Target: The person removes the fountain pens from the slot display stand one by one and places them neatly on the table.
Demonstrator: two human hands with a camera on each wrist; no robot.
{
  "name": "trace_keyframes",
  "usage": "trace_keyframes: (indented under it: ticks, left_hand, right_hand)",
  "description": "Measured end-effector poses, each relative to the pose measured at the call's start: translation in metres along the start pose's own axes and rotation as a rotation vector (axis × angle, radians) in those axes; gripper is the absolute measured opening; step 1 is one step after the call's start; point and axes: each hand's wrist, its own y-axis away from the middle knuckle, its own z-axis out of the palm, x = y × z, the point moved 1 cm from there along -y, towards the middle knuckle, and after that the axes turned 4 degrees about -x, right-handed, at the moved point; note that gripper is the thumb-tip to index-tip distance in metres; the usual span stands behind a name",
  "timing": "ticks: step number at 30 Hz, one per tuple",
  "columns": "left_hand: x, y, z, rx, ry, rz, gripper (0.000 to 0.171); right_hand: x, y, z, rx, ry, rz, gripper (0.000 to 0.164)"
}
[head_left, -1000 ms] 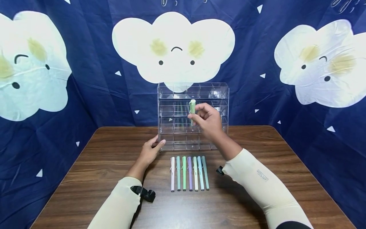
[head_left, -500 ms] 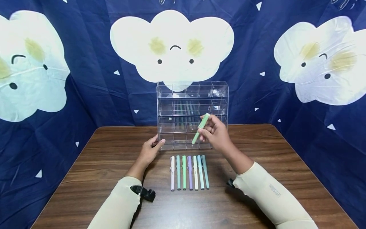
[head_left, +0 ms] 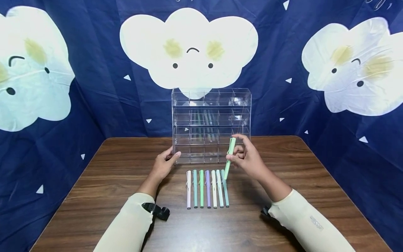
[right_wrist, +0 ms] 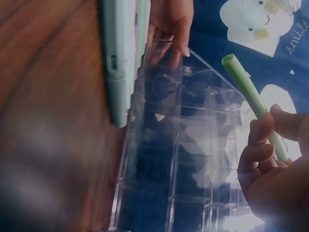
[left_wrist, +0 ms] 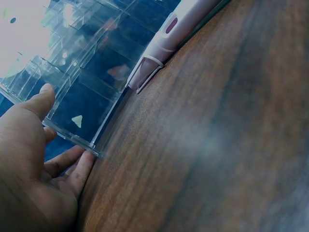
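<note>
My right hand pinches a light green pen between thumb and fingers. The pen tilts, its clip end up, in front of the lower right of a clear compartment rack. Its lower end overlaps the right end of a row of pens in the head view. In the right wrist view, the green pen shows above the fingers. My left hand grips the rack's lower left corner, thumb on the front and fingers round the side.
The pens lie side by side on the wooden table, in white, teal, green, purple and blue shades. A dark blue cloth with white clouds hangs behind the rack. Faint green and blue streaks show in the rack's middle.
My right hand has brought the green pen down and to the right, from in front of the rack's middle, turning it. The left hand stays on the rack.
</note>
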Motion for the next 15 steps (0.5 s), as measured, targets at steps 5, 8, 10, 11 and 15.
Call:
trace_keyframes:
  ticks: [5, 8, 10, 11, 15]
  left_hand:
    - [0.001, -0.001, -0.001, -0.007, -0.009, 0.000, 0.067]
    - [0.001, -0.002, 0.000, -0.008, -0.002, -0.010, 0.067]
    - [0.000, -0.001, 0.000, -0.006, -0.008, -0.011, 0.066]
    - [0.000, -0.001, -0.001, -0.007, -0.013, -0.012, 0.066]
    - [0.001, 0.001, -0.002, -0.015, -0.014, -0.021, 0.068]
  right_hand:
    - [0.013, 0.004, -0.004, -0.030, 0.015, 0.061, 0.076]
    - [0.022, 0.006, -0.007, -0.065, 0.030, 0.097, 0.076]
    - [0.028, 0.008, -0.009, -0.102, 0.023, 0.124, 0.076]
    - [0.032, 0.010, -0.010, -0.124, 0.015, 0.136, 0.076]
    - [0.043, 0.013, -0.011, -0.210, -0.001, 0.190, 0.074]
